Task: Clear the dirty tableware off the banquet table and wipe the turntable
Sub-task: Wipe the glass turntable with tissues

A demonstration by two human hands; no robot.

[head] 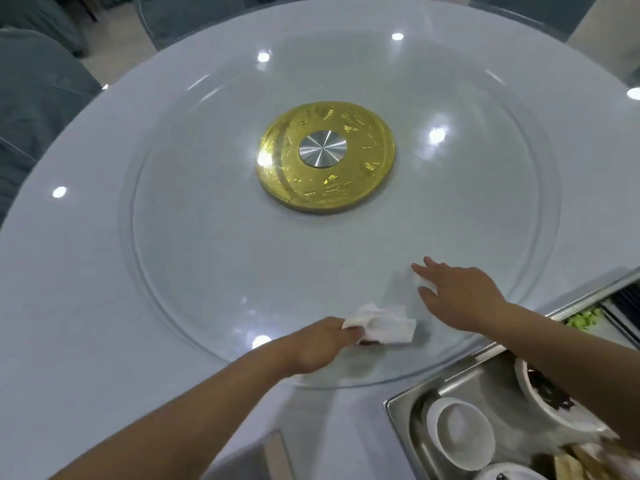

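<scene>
Glass turntable (pixel 214 258): surface open across far, left and right sectors. Only raised item is the gold hub (pixel 325 161) at centre. Near edge taken up by left hand (pixel 322 344) gripping a crumpled tissue (pixel 377 327), and right hand (pixel 457 289), fingers spread on the glass. Metal tray (pixel 401 407) of used bowls (pixel 464 434) blocks the table's near right edge.
</scene>
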